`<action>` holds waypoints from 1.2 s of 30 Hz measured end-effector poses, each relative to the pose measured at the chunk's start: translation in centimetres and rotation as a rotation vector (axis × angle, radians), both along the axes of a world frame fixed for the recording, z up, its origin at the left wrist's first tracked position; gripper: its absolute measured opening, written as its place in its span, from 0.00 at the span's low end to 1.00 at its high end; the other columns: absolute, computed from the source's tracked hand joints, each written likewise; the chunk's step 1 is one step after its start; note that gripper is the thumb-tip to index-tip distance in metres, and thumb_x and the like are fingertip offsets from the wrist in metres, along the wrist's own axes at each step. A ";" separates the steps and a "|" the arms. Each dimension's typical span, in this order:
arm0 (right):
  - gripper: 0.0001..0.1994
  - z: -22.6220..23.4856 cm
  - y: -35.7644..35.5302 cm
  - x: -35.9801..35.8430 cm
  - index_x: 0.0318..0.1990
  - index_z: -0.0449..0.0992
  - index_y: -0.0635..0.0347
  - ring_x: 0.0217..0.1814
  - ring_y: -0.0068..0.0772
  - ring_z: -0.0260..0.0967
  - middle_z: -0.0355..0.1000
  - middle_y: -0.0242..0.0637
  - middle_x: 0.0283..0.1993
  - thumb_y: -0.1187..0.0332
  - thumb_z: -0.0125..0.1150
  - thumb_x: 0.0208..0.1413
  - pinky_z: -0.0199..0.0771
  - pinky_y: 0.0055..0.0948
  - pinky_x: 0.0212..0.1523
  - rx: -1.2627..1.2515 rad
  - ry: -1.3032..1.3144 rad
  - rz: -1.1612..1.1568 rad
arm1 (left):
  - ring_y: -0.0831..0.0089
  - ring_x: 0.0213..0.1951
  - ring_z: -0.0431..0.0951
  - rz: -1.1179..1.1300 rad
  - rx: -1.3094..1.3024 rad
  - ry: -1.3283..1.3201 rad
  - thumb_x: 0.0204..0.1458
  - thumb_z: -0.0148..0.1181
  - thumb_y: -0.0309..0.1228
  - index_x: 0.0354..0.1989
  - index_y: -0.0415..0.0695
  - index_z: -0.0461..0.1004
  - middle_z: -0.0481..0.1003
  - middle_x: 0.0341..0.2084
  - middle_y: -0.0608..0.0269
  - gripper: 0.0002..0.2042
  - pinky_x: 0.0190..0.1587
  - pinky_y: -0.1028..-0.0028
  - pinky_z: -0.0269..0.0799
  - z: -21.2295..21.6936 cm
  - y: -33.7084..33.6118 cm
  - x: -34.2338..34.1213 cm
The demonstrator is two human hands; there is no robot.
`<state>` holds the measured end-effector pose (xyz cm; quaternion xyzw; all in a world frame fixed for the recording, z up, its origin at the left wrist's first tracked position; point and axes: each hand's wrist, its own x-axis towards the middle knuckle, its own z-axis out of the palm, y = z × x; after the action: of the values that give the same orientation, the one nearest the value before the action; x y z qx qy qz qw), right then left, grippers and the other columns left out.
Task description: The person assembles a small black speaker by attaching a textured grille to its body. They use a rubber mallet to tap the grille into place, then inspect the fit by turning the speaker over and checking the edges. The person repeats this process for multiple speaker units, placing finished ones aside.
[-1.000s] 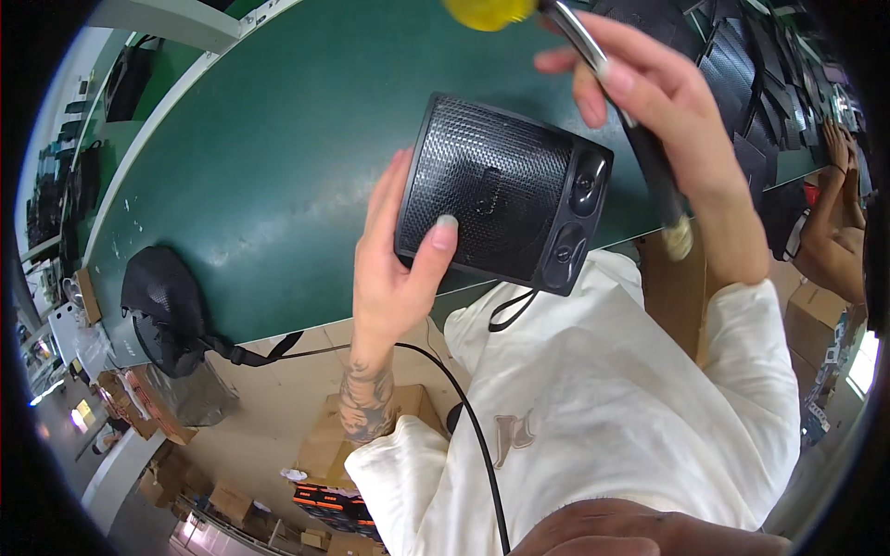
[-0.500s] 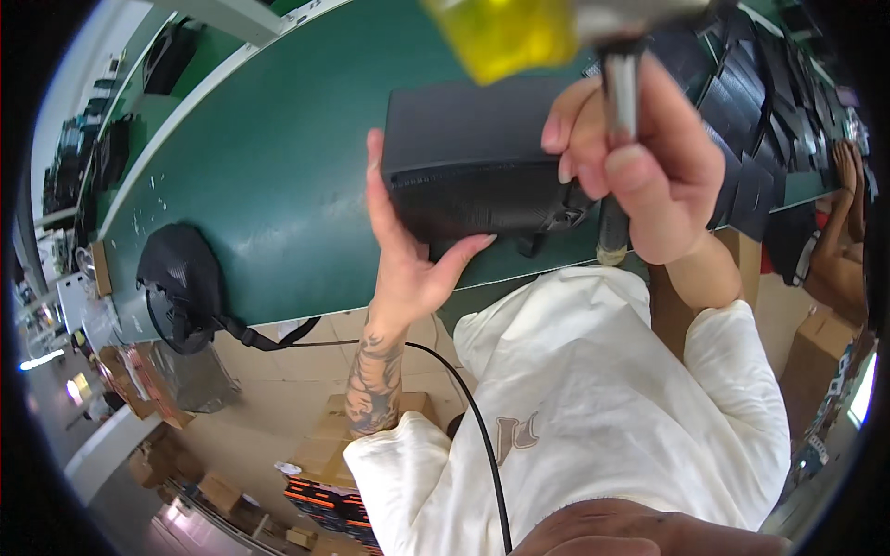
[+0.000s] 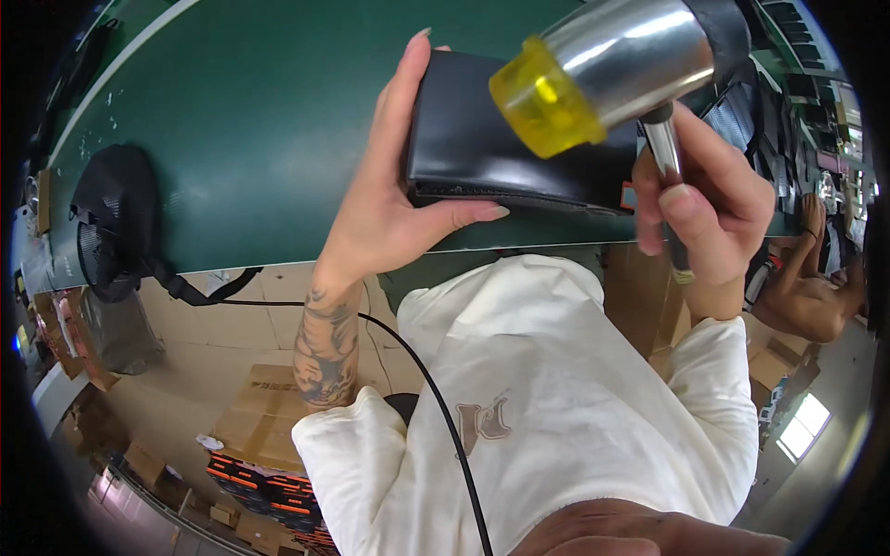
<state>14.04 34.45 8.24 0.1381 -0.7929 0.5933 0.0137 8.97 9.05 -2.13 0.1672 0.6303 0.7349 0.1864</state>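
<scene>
While the left hand (image 3: 394,213), thumb and fingers spread wide, grips the left end of a smooth black rectangular box (image 3: 464,125) by the green desk's (image 3: 250,120) near edge, the right hand (image 3: 714,204) closes round the handle of a silvery metal-headed hammer (image 3: 635,56), whose translucent yellow face (image 3: 547,102) overlaps the box in view, contact being indeterminable

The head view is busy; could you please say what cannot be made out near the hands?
In the head view:
Right end of the black box: partly hidden by the mallet and right hand.
Underside of the black box: hidden by the box itself.
Some left hand fingers: hidden behind the black box.
Top of the mallet: cut by upper edge.
</scene>
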 end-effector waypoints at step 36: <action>0.29 5.6 -2.2 -1.1 0.63 0.72 0.76 0.28 0.45 0.72 0.76 0.50 0.39 0.85 0.64 0.50 0.70 0.35 0.31 0.809 0.295 0.514 | 0.74 0.45 0.79 -0.007 -0.187 0.213 0.50 0.77 0.25 0.52 0.42 0.77 0.80 0.43 0.67 0.21 0.48 0.70 0.76 -2.0 -1.3 0.2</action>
<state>12.90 32.23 13.88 0.4057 -0.8894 0.1965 -0.0758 9.16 7.73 -4.14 0.2283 0.7115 0.6506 0.1358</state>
